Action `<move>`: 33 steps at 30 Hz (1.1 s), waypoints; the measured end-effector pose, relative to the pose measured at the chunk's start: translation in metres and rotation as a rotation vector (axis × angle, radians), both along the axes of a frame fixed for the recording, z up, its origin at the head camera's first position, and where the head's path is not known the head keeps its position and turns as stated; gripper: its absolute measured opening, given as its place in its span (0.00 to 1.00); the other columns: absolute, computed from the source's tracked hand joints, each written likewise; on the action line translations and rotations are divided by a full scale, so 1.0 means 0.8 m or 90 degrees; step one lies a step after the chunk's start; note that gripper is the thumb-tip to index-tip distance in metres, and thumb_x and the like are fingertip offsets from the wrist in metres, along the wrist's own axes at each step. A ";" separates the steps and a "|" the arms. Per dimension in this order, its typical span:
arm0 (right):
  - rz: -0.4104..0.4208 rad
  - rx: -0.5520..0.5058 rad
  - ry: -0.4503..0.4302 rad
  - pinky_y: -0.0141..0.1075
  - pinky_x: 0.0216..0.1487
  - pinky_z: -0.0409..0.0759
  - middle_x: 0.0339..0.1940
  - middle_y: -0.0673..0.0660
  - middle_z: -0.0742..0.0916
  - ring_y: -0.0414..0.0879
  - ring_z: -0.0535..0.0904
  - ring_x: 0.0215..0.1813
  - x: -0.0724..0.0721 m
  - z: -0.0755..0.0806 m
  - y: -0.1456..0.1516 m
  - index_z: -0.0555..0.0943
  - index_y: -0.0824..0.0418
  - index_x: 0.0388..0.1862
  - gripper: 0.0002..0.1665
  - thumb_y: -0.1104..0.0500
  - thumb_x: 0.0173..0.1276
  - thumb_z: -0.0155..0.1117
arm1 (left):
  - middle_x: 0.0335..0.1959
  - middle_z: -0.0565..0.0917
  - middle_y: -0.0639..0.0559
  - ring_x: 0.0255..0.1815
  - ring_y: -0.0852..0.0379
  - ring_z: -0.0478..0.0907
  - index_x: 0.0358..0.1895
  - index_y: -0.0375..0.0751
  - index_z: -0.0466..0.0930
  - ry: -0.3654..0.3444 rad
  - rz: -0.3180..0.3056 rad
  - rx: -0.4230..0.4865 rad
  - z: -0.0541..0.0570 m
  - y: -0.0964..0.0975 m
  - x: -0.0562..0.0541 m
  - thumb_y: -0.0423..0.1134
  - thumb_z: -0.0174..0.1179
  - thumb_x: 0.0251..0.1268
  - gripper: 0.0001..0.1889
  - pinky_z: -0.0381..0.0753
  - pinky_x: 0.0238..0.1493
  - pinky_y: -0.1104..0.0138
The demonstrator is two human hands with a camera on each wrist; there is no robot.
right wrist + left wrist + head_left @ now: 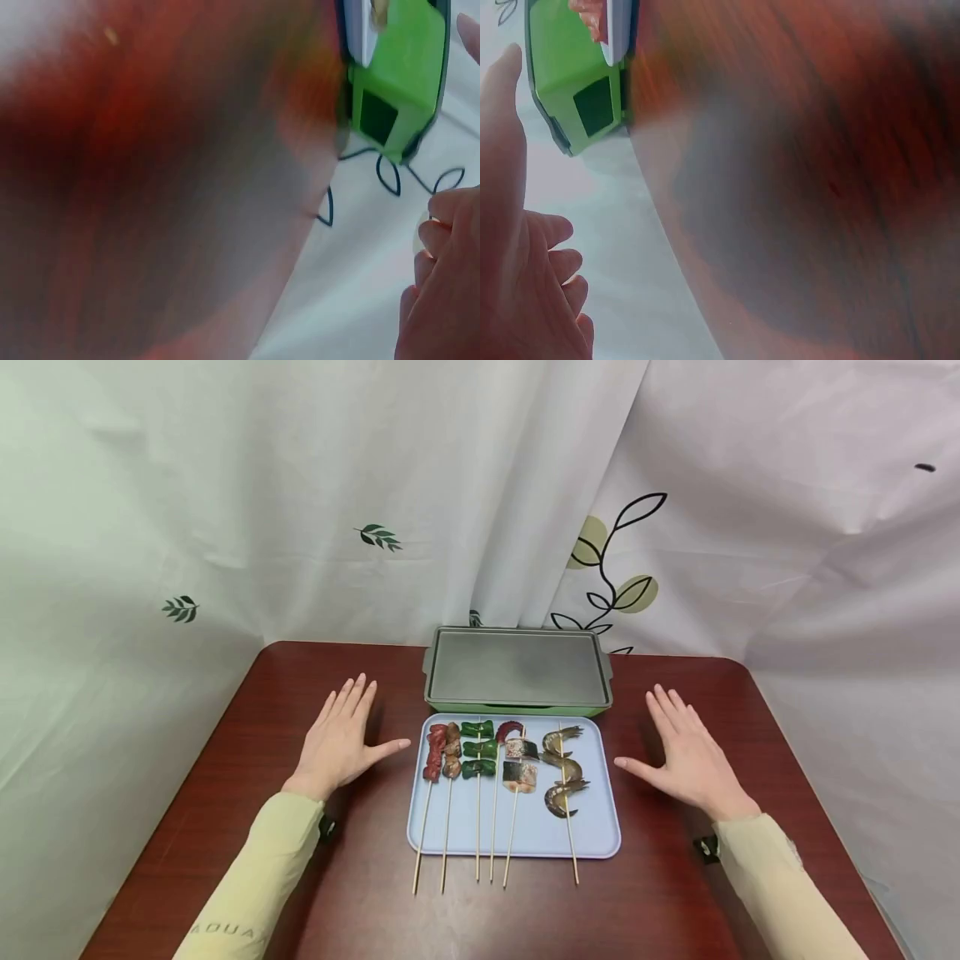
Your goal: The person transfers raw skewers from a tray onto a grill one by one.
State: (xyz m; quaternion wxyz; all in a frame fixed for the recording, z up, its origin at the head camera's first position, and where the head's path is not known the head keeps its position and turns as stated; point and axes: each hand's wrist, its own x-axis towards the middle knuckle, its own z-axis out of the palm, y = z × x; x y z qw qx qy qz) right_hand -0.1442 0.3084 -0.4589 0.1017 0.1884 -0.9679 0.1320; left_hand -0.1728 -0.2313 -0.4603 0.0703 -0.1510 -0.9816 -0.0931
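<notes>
- Fingers of the left hand (pixel 337 743): extended, thumb spread wide toward the tray, holding nothing; left of centre in the head view.
- Fingers of the right hand (pixel 690 760): likewise extended, thumb spread wide, holding nothing; right of centre.
- Tray (pixel 592 839), pale blue, rectangular, rounded corners: lower middle of the frame, between the hands, apart from both.
- Skewers on the tray, from left to right, stick ends jutting past its lower edge: red meat skewer (pixel 435 752); brown meat skewer (pixel 452 752); green skewer (pixel 478 749), three pieces; dark-red curled skewer (pixel 510 729); fish skewer (pixel 521 775), two pieces; shrimp skewer (pixel 562 768), three shrimp.
- Grill (pixel 519 667), flat grey top, green body: frame centre, just above the tray.
- Table (pixel 360 910), dark reddish-brown: lower half, beneath all.
- Sleeves (pixel 262 868), pale yellow-green: lower left, lettered, and lower right.
- Curtain (pixel 300 468), white, leaf motifs: upper half, behind the table.
</notes>
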 end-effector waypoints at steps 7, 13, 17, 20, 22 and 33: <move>0.084 0.017 0.005 0.53 0.80 0.51 0.81 0.67 0.58 0.60 0.49 0.81 0.031 -0.015 -0.017 0.58 0.71 0.79 0.72 0.24 0.54 0.71 | 0.80 0.54 0.33 0.80 0.38 0.48 0.79 0.30 0.53 -0.011 -0.022 0.013 -0.005 0.013 0.028 0.77 0.59 0.57 0.62 0.45 0.80 0.49; 0.126 0.043 0.006 0.56 0.78 0.54 0.81 0.68 0.58 0.65 0.52 0.80 0.056 -0.029 -0.039 0.56 0.72 0.80 0.76 0.19 0.51 0.67 | 0.80 0.55 0.34 0.80 0.39 0.49 0.80 0.31 0.53 -0.027 -0.038 0.042 -0.006 0.031 0.055 0.75 0.61 0.58 0.60 0.47 0.80 0.48; 0.142 0.051 0.001 0.58 0.77 0.56 0.81 0.69 0.59 0.66 0.54 0.79 0.071 -0.037 -0.051 0.57 0.73 0.79 0.78 0.16 0.50 0.65 | 0.79 0.57 0.34 0.80 0.39 0.51 0.79 0.30 0.54 -0.036 -0.051 0.062 -0.005 0.042 0.071 0.72 0.64 0.58 0.59 0.48 0.80 0.48; 0.145 0.058 -0.006 0.58 0.76 0.58 0.81 0.69 0.59 0.65 0.54 0.79 0.078 -0.040 -0.056 0.58 0.73 0.78 0.78 0.16 0.50 0.64 | 0.79 0.58 0.35 0.80 0.39 0.52 0.79 0.30 0.55 -0.047 -0.055 0.078 -0.003 0.051 0.085 0.71 0.65 0.59 0.58 0.49 0.79 0.48; 0.147 0.059 -0.010 0.58 0.76 0.58 0.81 0.69 0.59 0.65 0.55 0.79 0.081 -0.041 -0.059 0.58 0.73 0.78 0.77 0.16 0.50 0.63 | 0.79 0.58 0.35 0.79 0.40 0.53 0.79 0.30 0.55 -0.057 -0.057 0.091 -0.003 0.057 0.096 0.70 0.65 0.59 0.57 0.50 0.79 0.48; 0.142 0.053 -0.040 0.53 0.79 0.53 0.81 0.68 0.58 0.63 0.53 0.80 0.083 -0.051 -0.062 0.56 0.72 0.79 0.77 0.16 0.51 0.63 | 0.67 0.75 0.37 0.68 0.41 0.70 0.74 0.31 0.66 -0.125 -0.009 0.234 -0.001 0.086 0.140 0.59 0.71 0.61 0.47 0.72 0.67 0.46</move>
